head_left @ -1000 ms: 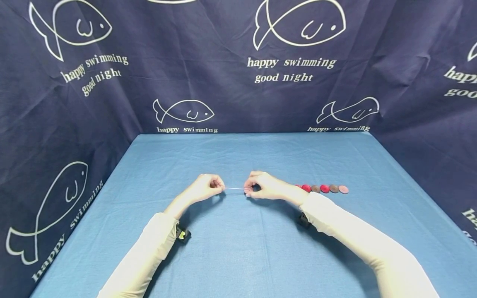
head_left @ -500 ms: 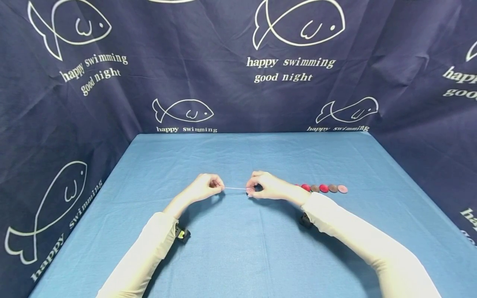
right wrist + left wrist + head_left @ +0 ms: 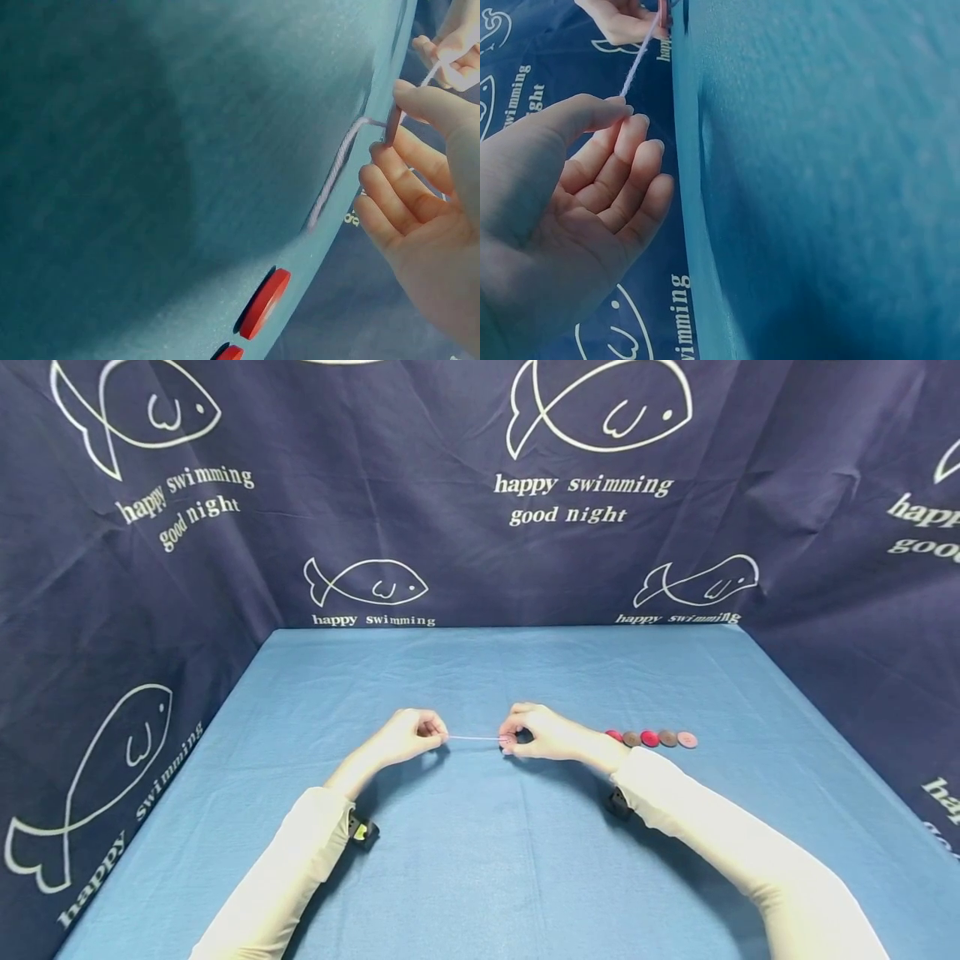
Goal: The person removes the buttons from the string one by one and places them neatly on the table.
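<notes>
A thin pale lilac string point(image 3: 474, 738) is stretched between the two hands, just above the blue cloth. My left hand point(image 3: 412, 735) pinches one end of it between thumb and forefinger, the other fingers loosely bent. My right hand point(image 3: 542, 732) holds a pinkish button point(image 3: 507, 742) on edge by its rim, between thumb and fingertips. The string appears to run through this button point(image 3: 392, 124). In the right wrist view, more string point(image 3: 337, 165) comes out on its other side and drops to the cloth. The button's holes are too small to make out there.
To the right of the right hand lies a row of buttons on the blue cloth point(image 3: 480, 860): red point(image 3: 650, 738), brown point(image 3: 668, 739) and pink point(image 3: 687, 740) among them. The right forearm partly covers the row. Dark blue fish-print curtains point(image 3: 465, 527) enclose the table's back and sides.
My right hand has slid slightly to the right with the button, so the string between the hands is a little longer. The left hand stays nearly still.
</notes>
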{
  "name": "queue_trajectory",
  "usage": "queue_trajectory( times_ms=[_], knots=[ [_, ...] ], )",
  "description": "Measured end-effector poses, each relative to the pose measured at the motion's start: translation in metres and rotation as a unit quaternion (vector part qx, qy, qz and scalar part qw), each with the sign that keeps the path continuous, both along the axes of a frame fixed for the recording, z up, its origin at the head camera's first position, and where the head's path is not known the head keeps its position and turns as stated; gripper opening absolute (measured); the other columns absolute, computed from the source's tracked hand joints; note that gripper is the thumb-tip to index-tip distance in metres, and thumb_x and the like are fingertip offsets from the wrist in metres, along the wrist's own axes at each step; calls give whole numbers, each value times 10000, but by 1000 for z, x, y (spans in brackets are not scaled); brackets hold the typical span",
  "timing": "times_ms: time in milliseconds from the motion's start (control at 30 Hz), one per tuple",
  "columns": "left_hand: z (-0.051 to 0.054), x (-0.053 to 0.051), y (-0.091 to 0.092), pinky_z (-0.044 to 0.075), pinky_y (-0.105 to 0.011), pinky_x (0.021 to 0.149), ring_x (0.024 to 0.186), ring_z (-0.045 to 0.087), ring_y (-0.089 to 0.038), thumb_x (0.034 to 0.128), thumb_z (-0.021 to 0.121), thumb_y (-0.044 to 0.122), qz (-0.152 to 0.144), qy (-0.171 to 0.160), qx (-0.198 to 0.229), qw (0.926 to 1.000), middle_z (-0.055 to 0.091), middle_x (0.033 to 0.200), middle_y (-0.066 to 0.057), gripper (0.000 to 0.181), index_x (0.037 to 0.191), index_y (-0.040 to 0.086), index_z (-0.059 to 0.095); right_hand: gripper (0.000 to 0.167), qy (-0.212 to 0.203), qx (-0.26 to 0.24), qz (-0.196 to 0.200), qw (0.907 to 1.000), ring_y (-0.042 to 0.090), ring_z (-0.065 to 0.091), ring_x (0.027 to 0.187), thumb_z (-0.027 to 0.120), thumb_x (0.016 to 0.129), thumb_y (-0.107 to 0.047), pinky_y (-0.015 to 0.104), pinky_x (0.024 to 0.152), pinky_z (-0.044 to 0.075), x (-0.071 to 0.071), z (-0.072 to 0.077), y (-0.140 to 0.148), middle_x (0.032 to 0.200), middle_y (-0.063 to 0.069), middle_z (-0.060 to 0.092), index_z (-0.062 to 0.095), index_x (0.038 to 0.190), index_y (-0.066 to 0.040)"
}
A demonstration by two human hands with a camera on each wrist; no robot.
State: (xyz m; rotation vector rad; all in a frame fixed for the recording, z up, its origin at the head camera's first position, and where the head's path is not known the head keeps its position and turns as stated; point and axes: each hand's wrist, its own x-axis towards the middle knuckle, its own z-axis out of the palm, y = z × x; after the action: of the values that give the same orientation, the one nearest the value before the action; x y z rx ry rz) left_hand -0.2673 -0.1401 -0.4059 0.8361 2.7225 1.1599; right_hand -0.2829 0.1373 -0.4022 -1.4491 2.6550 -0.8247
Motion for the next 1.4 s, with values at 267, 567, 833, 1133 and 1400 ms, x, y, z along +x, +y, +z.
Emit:
queue_trajectory(
  times_ms=[267,567,833,1133,1400],
  knots=[
    [1,0,-1,424,-205,608,623,520,-48,838,654,120,52,23,-76,10000,629,714,14,36,837,89,673,69,9,98,-30,9999,210,537,779,694,807,-116,306,742,455,1,1,3,795,43,554,668,868,-95],
    [1,0,-4,421,-198,595,614,517,-47,841,653,112,5,104,-33,9999,630,709,15,34,833,86,673,89,56,41,-48,10000,218,546,771,695,808,-103,326,730,468,3,2,6,792,57,571,686,891,-75],
    [1,-1,-7,425,-202,606,621,522,-49,839,651,118,71,116,-105,9999,633,715,21,32,836,95,674,103,116,59,-75,9999,189,540,762,691,804,-96,304,725,461,3,1,8,792,43,567,691,905,-77],
    [0,0,-8,430,-205,605,613,525,-34,833,648,124,80,101,-119,9998,639,714,31,39,835,97,676,102,52,-16,-95,9999,213,552,767,689,805,-85,358,732,475,4,2,13,791,49,570,688,905,-65],
    [0,-1,-8,426,-200,597,605,523,-42,839,654,126,128,36,-123,9998,627,700,34,35,828,101,676,89,-75,49,-157,9998,233,542,780,694,803,-84,377,754,468,4,3,16,794,60,557,676,888,-65]
  ],
)
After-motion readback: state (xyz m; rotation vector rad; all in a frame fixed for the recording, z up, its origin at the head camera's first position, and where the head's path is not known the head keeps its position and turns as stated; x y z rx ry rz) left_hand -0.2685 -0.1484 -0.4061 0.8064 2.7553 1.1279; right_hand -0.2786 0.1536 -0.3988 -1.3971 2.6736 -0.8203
